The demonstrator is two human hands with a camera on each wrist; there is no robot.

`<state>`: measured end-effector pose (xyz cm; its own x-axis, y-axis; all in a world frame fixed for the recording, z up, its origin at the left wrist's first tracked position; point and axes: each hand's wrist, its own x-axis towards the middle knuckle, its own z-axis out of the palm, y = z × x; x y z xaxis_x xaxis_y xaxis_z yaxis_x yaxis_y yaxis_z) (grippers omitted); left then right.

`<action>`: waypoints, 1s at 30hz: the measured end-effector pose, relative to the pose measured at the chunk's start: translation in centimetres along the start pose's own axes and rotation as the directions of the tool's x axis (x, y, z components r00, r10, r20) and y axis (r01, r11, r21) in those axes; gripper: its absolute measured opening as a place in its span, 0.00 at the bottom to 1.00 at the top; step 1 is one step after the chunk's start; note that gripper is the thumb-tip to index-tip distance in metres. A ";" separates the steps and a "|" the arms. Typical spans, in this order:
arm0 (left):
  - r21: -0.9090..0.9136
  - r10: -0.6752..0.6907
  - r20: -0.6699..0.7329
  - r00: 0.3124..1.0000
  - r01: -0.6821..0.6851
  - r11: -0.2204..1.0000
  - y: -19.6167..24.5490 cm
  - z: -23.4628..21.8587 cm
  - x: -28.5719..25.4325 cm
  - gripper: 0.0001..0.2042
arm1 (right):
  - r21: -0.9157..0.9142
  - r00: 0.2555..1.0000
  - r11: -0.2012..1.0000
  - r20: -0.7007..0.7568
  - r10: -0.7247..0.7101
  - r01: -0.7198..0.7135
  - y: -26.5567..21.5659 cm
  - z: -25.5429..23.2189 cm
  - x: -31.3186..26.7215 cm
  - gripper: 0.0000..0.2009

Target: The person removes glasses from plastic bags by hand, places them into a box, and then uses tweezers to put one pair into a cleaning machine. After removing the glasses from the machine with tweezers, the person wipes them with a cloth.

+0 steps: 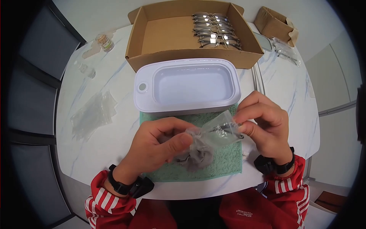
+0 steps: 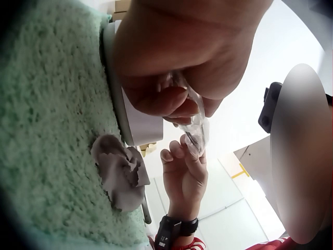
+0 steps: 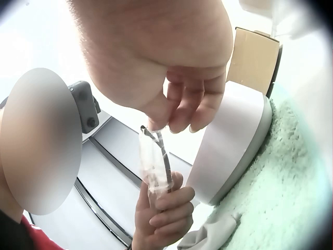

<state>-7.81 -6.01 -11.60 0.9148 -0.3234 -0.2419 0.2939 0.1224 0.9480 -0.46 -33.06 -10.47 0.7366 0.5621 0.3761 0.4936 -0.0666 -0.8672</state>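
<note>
A clear plastic bag [image 1: 221, 131] holds a pair of eyeglasses, whose dark temple [image 3: 165, 156] shows through the film. My left hand [image 1: 162, 143] grips the bunched end of the bag between thumb and fingers. At the other end, near the dark temple tips, my right hand [image 1: 263, 122] pinches the bag's edge with thumb and forefinger; I cannot tell whether it also holds a temple tip. The bag is held up over a green towel [image 1: 225, 166]. Below it a crumpled grey cloth [image 2: 122, 174] lies on the towel.
A white ultrasonic-cleaner-like tub [image 1: 143, 101] stands behind the towel. Beyond it, a cardboard box [image 1: 160, 38] holds a row of eyeglasses [image 1: 215, 30]. Flat clear bags [image 1: 93, 114] and small bottles [image 1: 105, 42] lie at left. Bagged glasses [image 1: 286, 51] and a brown paper bag [image 1: 272, 23] sit back right.
</note>
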 end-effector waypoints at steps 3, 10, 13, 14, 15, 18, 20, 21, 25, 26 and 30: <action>0.011 0.025 -0.053 0.998 -0.024 1.000 0.0 0.0 0.0 0.18 | 0.005 0.998 1.000 -0.064 0.013 -0.012 0.3 -0.5 -0.1 0.05; 0.005 0.025 -0.185 0.982 -0.024 1.000 0.2 -0.1 -0.3 0.16 | 0.184 0.967 0.980 -0.225 0.118 -0.077 0.8 -1.7 0.0 0.06; 0.040 0.043 -0.224 0.974 -0.035 0.999 0.2 -0.6 -0.2 0.14 | 0.232 0.953 0.972 -0.281 0.112 -0.045 1.4 -3.2 -0.1 0.07; 0.059 0.044 -0.208 0.977 -0.033 0.998 0.1 -0.7 -0.2 0.13 | 0.232 0.944 0.970 -0.294 0.148 -0.080 1.4 -3.5 -0.3 0.07; 0.052 0.046 -0.202 0.978 -0.036 0.998 -0.1 -0.8 -0.1 0.13 | 0.223 0.944 0.971 -0.294 0.149 -0.084 1.4 -3.6 -0.4 0.07; -0.143 0.040 0.028 0.999 -0.036 0.989 -0.7 -0.4 0.0 0.12 | 0.289 0.979 0.952 -0.138 0.148 -0.103 1.6 -3.2 -0.6 0.07; -0.095 0.013 0.108 0.994 -0.003 0.995 -0.6 0.2 -0.1 0.14 | 0.287 0.981 0.949 -0.101 0.166 -0.131 0.9 -2.2 -0.7 0.07; -0.097 0.010 0.098 0.995 0.000 0.995 -0.6 0.3 -0.1 0.14 | 0.286 0.980 0.944 -0.068 0.189 -0.163 0.8 -1.8 -0.7 0.07; 0.012 -0.054 0.149 0.987 0.053 0.999 -0.3 -0.2 0.0 0.16 | 0.263 0.982 0.948 -0.008 0.190 -0.182 0.7 -1.5 -0.7 0.07; 0.048 -0.084 0.134 0.987 0.078 0.996 -0.2 -0.4 0.0 0.17 | 0.260 0.982 0.949 -0.010 0.188 -0.179 0.7 -1.8 -0.7 0.07; 0.008 -0.072 0.096 0.993 0.072 0.997 0.0 -0.5 -0.1 0.16 | 0.267 0.979 0.948 -0.062 0.194 -0.171 0.5 -2.4 -0.4 0.07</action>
<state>-7.78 -5.50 -11.70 0.8606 -0.4195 -0.2886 0.3562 0.0912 0.9299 0.61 -35.35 -10.31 0.8454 0.4866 0.2205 0.2188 0.0611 -0.9739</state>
